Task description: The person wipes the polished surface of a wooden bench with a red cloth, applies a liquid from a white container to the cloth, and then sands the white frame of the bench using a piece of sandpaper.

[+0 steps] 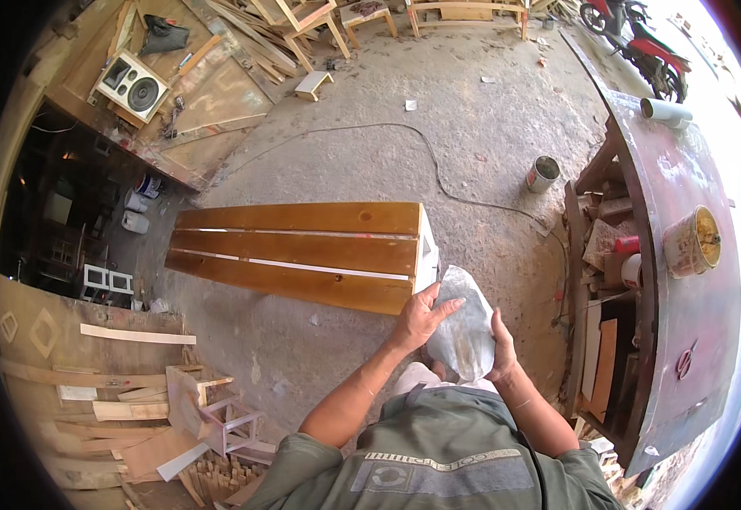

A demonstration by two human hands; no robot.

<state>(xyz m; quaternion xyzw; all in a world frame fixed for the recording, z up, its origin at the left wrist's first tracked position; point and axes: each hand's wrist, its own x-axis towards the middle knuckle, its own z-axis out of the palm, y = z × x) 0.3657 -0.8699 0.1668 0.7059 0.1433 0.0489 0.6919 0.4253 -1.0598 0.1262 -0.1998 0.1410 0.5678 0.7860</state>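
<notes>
A crumpled grey-white cloth or bag [464, 327] is held between both hands, just off the near end of a varnished wooden slatted bench top [302, 251]. My left hand [420, 316] grips the cloth's left side with fingers spread over it. My right hand [501, 347] holds its right edge from behind. The bench has three brown slats with white gaps and a white end piece [427, 251] close to the cloth.
A rusty dark red table [685, 289] at right carries a yellow bucket [692, 242] and a white roll [664, 110]. A tin can [543, 172] and a cable [438, 170] lie on the concrete floor. Wood scraps [132, 399] pile at left; a loudspeaker [130, 85] sits far left; a red motorbike [642, 42] is parked beyond.
</notes>
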